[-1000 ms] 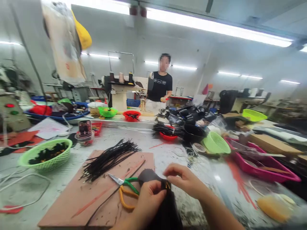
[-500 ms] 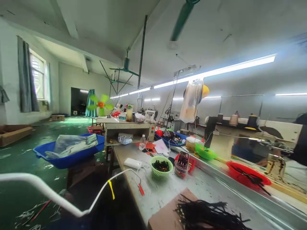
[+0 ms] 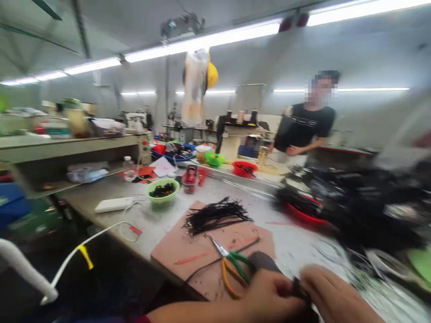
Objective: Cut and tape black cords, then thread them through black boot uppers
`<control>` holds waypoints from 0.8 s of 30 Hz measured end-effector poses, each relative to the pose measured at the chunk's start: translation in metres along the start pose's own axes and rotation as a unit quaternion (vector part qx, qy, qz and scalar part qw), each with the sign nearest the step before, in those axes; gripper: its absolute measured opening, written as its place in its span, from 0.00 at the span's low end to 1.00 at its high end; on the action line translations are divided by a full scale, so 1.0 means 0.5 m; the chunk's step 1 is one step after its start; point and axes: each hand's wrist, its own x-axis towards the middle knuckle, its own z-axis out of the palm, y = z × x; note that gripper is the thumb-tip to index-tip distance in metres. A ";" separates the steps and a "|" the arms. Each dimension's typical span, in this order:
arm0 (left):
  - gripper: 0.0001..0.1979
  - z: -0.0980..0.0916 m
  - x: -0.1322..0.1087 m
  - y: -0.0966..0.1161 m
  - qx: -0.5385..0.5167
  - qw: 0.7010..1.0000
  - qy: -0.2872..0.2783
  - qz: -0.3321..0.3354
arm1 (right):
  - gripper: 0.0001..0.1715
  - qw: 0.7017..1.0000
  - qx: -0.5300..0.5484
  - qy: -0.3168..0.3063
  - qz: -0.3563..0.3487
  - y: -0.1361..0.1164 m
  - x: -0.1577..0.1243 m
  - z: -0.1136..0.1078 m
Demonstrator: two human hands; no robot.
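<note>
The black piece (image 3: 298, 287) is between the person's two hands, at the near right corner of the pink board (image 3: 171, 244), its rounded flap (image 3: 264, 261) lying over that corner. Work on it looks under way rather than finished, though blur and fingers hide the part being handled, so how much is done or left on it cannot be told. Its long axis seems to run on a slant, from the person's side at the near right towards the middle of the board, with the flap as the far end pointing away and to the left. The left hand (image 3: 272, 291) has thumb and fingers drawn together, pinching the piece; the right hand (image 3: 333, 287), off the board's near right corner, lies along the other side with fingers together, but whether it grips cannot be told. The pliers (image 3: 229, 256) rest on the board beside the flap, tips pointing away. On the board's far part a bunch of black strips (image 3: 217, 215) lies loose, touched by neither hand. Beyond the board's far left edge, a green basket (image 3: 163, 203) holds small dark pieces (image 3: 163, 190); whether those are finished does not show.
</note>
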 end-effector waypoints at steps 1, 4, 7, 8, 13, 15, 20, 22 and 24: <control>0.14 0.008 -0.003 0.006 0.000 1.000 -0.030 0.002 | 0.15 0.999 -0.007 -0.036 0.003 -0.017 -0.011 -0.023; 0.09 0.010 0.015 0.028 -0.024 0.995 -0.100 0.008 | 0.08 0.995 -0.019 -0.089 0.040 -0.049 0.009 -0.070; 0.14 0.004 0.033 0.043 -0.067 0.991 -0.111 0.018 | 0.07 0.991 -0.023 -0.111 0.070 -0.057 0.038 -0.088; 0.14 0.003 0.034 0.045 -0.072 0.992 -0.106 0.021 | 0.06 0.990 -0.023 -0.115 0.077 -0.058 0.042 -0.090; 0.16 0.011 0.034 0.041 -0.027 0.995 -0.093 0.017 | 0.05 0.992 -0.016 -0.104 0.075 -0.061 0.039 -0.084; 0.16 0.014 0.033 0.040 -0.014 0.995 -0.091 0.023 | 0.05 0.993 -0.016 -0.095 0.064 -0.058 0.039 -0.081; 0.15 0.014 0.025 0.047 0.086 0.992 -0.081 0.042 | 0.05 0.996 -0.012 -0.071 0.053 -0.053 0.045 -0.079; 0.14 0.012 0.023 0.050 0.099 0.989 -0.099 0.036 | 0.05 0.996 -0.003 -0.074 0.053 -0.052 0.050 -0.083; 0.12 0.009 0.024 0.052 0.082 0.989 -0.120 0.016 | 0.05 0.994 0.018 -0.086 0.060 -0.049 0.055 -0.090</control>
